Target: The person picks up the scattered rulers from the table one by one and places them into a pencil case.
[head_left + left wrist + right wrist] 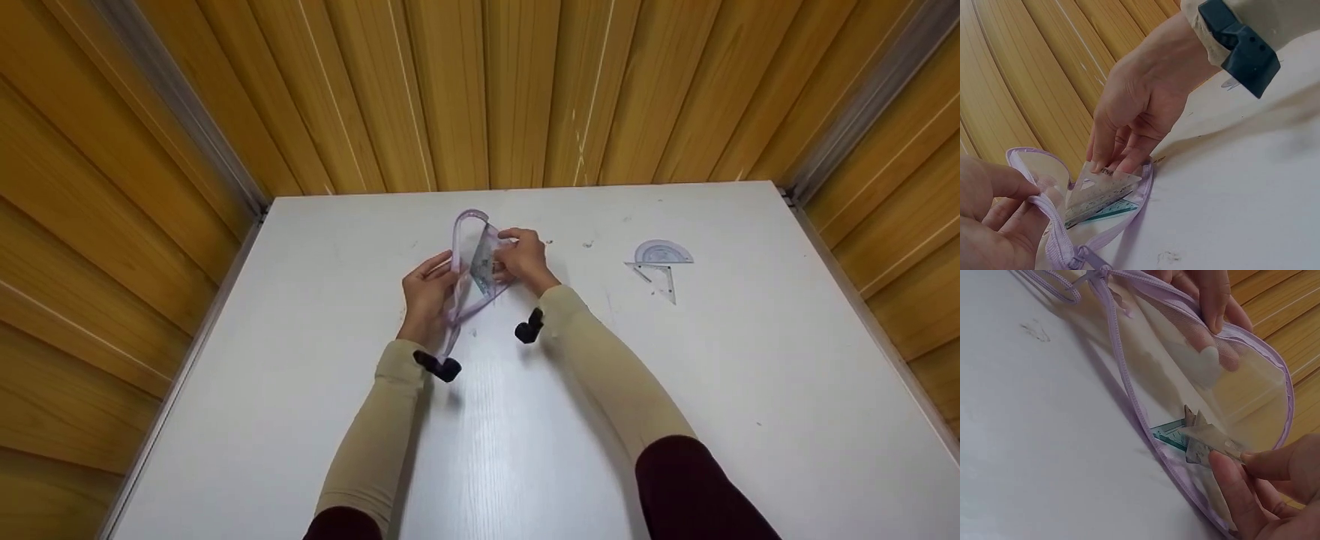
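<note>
A lilac mesh zip pouch (471, 255) lies open on the white table (525, 420) near the far wall. My left hand (427, 292) grips its near zip edge (1053, 222) and holds the mouth open. My right hand (523, 259) pinches a clear triangular set square (1103, 183) that sits partly inside the pouch, over a teal-edged ruler (1168, 436). In the right wrist view the fingers (1241, 489) pinch the set square (1210, 439) at the pouch (1230, 371) rim. Left fingertips show through the mesh.
A clear protractor (661, 252) and a small clear set square (660, 280) lie on the table to the right of my hands. Wooden slat walls (480, 90) close in the table at the back and both sides. A black strap sits on each wrist.
</note>
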Motion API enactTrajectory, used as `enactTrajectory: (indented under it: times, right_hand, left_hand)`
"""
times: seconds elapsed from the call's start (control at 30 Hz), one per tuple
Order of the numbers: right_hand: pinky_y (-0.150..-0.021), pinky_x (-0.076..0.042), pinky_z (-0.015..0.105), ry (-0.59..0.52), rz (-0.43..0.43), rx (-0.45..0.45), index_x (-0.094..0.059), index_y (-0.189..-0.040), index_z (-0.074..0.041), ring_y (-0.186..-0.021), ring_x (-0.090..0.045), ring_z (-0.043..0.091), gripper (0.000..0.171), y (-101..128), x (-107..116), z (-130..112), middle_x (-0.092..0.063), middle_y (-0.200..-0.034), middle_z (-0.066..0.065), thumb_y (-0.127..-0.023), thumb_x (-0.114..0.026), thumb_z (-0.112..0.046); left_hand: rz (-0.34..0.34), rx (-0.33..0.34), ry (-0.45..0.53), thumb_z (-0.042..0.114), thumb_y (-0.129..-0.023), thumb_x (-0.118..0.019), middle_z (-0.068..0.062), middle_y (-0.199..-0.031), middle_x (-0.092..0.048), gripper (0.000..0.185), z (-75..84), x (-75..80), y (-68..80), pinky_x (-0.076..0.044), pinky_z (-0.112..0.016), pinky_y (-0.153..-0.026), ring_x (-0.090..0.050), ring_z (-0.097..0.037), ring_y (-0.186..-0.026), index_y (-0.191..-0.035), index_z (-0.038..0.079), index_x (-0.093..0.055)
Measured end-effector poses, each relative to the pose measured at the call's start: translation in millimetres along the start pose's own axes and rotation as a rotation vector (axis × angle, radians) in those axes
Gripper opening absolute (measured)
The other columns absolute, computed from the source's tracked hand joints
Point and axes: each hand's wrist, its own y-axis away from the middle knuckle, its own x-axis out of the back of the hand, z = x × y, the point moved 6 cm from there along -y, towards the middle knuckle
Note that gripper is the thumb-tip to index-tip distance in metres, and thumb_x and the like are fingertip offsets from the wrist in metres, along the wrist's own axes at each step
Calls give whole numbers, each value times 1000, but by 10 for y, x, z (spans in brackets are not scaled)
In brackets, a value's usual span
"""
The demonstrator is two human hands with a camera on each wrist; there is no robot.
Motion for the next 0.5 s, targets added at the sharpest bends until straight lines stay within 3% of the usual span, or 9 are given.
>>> enactTrajectory:
  times: [0.27, 0.5]
  right_hand:
    - [-55, -60, 35, -37, 13, -29, -66, -132, -4, -55, -71, 20, 46, -24, -74, 58, -69, -79, 12, -87, -68, 7]
    - [-54, -60, 33, -5, 10, -41, -68, -125, -3, -57, -69, 16, 39, -35, -89, 47, -71, -86, 14, -88, -70, 5]
  left_hand:
    - [-1, -15, -8, -10, -86, -72, -14, -116, -75, 39, -19, 7, -10, -58, -31, -82, -72, -26, -107, -122, 6, -75]
    - [10, 6, -13, -8, -88, -73, -13, -116, -75, 38, -38, 6, -25, -58, -30, -83, -72, -24, -107, -122, 9, -76]
